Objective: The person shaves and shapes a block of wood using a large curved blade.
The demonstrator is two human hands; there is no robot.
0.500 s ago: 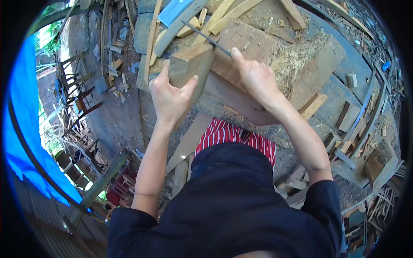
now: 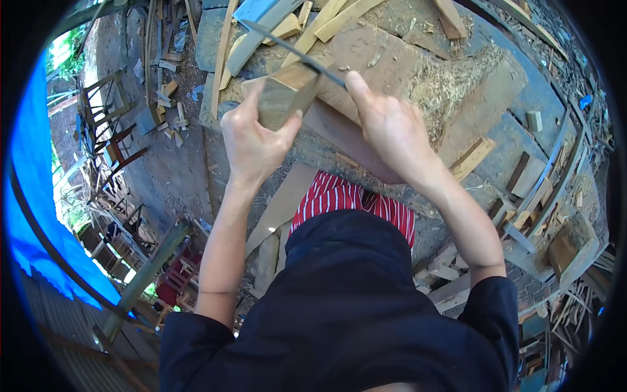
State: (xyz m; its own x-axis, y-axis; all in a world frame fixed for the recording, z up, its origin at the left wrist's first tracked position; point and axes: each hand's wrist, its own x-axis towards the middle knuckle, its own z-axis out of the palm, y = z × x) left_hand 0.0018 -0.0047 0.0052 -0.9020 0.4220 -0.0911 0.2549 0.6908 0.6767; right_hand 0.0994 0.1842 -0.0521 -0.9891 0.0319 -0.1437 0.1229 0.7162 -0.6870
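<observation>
My left hand (image 2: 251,144) grips a thick block of wood (image 2: 282,101), thumb on one side and fingers on the other. The block's end grain faces up. A long, dark-bladed knife (image 2: 287,47) lies across the block's far right corner, its tip reaching to the upper left. Its handle is hidden inside my right hand (image 2: 392,124), which is closed around it with the thumb stretched along the top. Beneath both hands is a broad wooden work block (image 2: 362,62) strewn with shavings.
Wood strips (image 2: 349,18) and a blue object (image 2: 256,9) lie beyond the block. Shavings (image 2: 450,85) are heaped to the right, near small offcuts (image 2: 473,159). Chair frames (image 2: 111,117) and a blue tarp (image 2: 29,196) stand at the left.
The knife has turned so that more of its blade shows, and its tip has moved to the upper left. The wood block has tilted a little in my left hand. The view has shifted slightly.
</observation>
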